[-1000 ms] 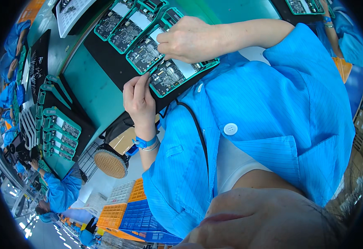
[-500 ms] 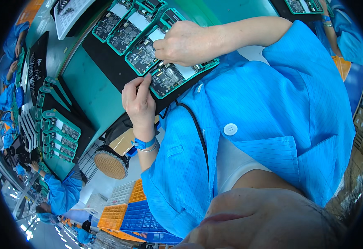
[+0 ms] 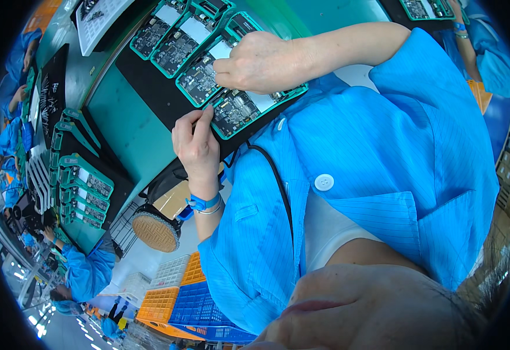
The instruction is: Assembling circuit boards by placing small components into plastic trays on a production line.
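Observation:
Several green trays with dark circuit boards stand in a slanted row on a black mat (image 3: 144,81). My left hand (image 3: 195,144), a blue band at its wrist, grips the left edge of the nearest tray (image 3: 293,95) between thumb and fingers. That tray carries a circuit board (image 3: 235,114) with a white patch beside it. Over this board and the neighbouring circuit board (image 3: 199,80), my right hand (image 3: 260,63) is closed in a pinch, palm down. Its fingertips, and anything between them, are hidden. Another circuit board (image 3: 176,53) lies farther off.
A white slotted tray (image 3: 100,26) stands at the far left on the green bench. Green racks of boards (image 3: 85,192) sit on a bench to the left. Below are a round stool (image 3: 155,230) and stacked blue crates (image 3: 199,306). Co-workers in blue (image 3: 88,274) are at both sides.
My right hand has shifted very slightly to the left above the boards. My left hand stays at the tray's edge, almost unmoved.

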`<state>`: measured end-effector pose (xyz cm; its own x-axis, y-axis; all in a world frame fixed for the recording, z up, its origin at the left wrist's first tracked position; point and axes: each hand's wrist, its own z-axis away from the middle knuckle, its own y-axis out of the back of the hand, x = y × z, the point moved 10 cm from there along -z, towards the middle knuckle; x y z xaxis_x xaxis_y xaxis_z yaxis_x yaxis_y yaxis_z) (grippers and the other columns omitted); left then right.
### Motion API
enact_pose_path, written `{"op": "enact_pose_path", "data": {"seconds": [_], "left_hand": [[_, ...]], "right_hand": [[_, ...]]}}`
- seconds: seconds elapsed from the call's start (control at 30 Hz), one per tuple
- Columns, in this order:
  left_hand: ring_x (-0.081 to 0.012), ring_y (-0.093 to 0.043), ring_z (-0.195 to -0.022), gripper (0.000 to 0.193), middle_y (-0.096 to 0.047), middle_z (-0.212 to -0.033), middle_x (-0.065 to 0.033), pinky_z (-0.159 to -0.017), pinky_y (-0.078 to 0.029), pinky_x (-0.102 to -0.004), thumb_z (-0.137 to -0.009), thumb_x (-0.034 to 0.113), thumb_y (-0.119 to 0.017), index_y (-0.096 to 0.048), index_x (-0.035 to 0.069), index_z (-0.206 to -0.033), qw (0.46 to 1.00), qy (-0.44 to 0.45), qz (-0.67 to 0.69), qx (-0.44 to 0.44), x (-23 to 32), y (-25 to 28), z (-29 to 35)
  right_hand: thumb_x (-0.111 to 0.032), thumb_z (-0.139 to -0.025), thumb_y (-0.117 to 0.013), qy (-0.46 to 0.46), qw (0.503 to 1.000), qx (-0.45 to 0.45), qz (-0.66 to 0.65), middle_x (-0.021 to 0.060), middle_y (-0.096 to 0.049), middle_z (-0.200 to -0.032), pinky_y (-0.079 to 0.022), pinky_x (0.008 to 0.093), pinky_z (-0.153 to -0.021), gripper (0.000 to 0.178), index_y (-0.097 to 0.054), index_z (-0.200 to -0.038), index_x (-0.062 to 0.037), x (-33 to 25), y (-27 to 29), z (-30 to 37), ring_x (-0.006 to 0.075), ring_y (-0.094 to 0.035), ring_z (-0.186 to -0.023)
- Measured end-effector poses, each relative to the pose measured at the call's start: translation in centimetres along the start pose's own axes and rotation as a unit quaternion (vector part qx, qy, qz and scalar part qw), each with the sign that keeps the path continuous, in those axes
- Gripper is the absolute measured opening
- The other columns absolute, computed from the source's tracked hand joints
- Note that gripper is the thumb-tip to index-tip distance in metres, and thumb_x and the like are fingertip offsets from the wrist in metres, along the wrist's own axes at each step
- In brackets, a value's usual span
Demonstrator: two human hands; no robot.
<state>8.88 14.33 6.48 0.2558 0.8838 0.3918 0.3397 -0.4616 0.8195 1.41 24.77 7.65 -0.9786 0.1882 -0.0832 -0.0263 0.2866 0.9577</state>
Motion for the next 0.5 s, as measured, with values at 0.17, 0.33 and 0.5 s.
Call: {"op": "enact_pose_path", "data": {"seconds": [0.17,0.33,0.5], "left_hand": [[-0.023,-0.065,-0.084,0.035,-0.067,-0.093,-0.008,-0.072,-0.052,-0.0344,-0.075,-0.015,-0.066,-0.079,0.005,-0.101,1.0,-0.002,0.001,0.003,-0.1,-0.2,0.2],[-0.024,-0.061,-0.082,0.037,-0.066,-0.098,-0.0073,-0.074,-0.05,-0.036,-0.073,-0.012,-0.069,-0.077,0.007,-0.105,1.0,-0.002,0.015,0.006,-0.3,-0.4,0.4],[-0.0233,-0.063,-0.084,0.035,-0.066,-0.094,-0.0077,-0.073,-0.052,-0.0348,-0.075,-0.014,-0.067,-0.078,0.006,-0.102,1.0,-0.009,0.002,0.0,0.0,-0.3,0.0]], "right_hand": [[-0.011,-0.074,-0.07,0.004,1.0,-0.006,0.013,0.008,-0.057,-0.084,-0.053,0.0361,-0.05,0.016,-0.061,-0.085,-0.0043,-0.2,-0.1,-0.1,0.0205,-0.069,-0.065],[-0.012,-0.076,-0.07,-0.009,0.999,-0.043,-0.009,0.0092,-0.058,-0.088,-0.053,0.0377,-0.05,0.018,-0.062,-0.09,-0.0035,0.2,-1.2,-0.2,0.0224,-0.069,-0.065],[-0.012,-0.076,-0.07,-0.013,0.998,-0.062,-0.019,0.0093,-0.059,-0.089,-0.054,0.0383,-0.051,0.019,-0.062,-0.09,-0.0031,0.4,-1.4,-0.2,0.0235,-0.069,-0.066]]}}
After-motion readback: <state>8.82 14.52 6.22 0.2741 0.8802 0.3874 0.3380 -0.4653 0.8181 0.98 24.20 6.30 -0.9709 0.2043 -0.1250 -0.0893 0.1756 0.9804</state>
